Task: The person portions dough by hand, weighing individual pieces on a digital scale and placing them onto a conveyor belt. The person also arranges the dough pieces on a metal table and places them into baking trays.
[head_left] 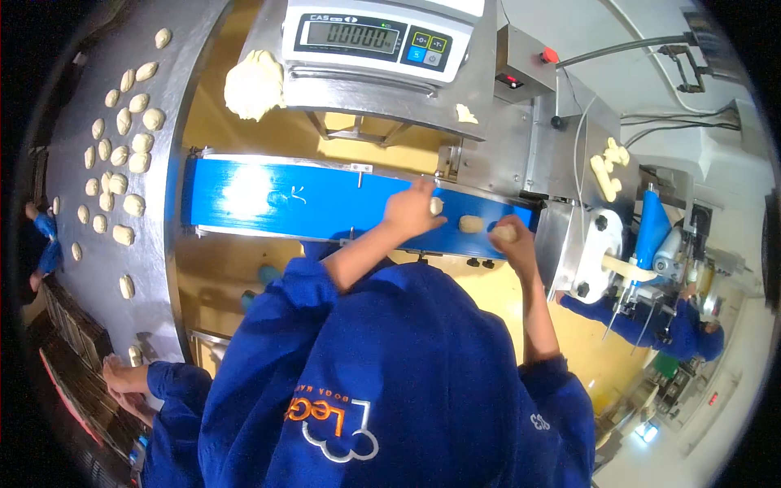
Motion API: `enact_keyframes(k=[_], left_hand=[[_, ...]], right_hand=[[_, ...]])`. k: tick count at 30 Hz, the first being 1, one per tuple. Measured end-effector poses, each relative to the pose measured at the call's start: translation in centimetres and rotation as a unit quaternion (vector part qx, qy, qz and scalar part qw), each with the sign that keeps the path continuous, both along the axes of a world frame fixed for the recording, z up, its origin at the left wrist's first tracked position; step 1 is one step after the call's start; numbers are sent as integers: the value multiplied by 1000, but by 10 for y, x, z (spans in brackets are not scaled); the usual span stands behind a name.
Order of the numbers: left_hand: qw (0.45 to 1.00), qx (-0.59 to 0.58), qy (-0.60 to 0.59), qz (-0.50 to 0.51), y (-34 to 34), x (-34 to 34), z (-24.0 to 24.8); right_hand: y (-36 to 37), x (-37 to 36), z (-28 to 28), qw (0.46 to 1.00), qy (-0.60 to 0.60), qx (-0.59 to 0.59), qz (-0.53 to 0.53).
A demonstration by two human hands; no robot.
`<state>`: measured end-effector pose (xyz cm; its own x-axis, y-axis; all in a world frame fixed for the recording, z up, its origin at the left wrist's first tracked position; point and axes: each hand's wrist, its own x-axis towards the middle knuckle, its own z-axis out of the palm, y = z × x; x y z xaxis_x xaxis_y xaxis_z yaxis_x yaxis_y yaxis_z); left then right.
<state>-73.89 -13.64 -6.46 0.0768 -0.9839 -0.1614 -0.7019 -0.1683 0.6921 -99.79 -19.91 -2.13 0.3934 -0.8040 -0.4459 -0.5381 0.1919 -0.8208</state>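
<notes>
Over the blue conveyor belt (325,206), my left hand (407,213) curls its fingers and thumb round a small piece of pale dough (437,206). Toward the belt's right end, my right hand (521,246) grips another dough piece (505,234). Between the two hands a short, rounded dough piece (470,224) lies on the belt, touched by neither. The fingers partly cover both held pieces.
A digital scale (374,41) stands beyond the belt, beside a large dough lump (255,85). Several dough pieces lie on the steel table (73,171) at left. A dough-feeding machine (602,252) adjoins the belt's right end. A co-worker's hand (126,378) is at lower left.
</notes>
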Motion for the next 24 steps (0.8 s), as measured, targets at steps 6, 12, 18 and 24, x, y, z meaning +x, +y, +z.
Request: enact_keyframes(k=[6, 12, 18, 24], left_hand=[[992, 7, -89, -89, -10, -5, -56], [917, 174, 358, 24, 33, 98, -36], [855, 1, 467, 225, 149, 226, 68], [672, -264, 225, 655, 264, 379, 160]], right_hand=[[-12, 34, -35, 858, 222, -293, 360], [0, 42, -53, 876, 208, -297, 317], [-22, 53, -99, 987, 56, 90, 121], [-9, 170, -125, 919, -138, -27, 369]])
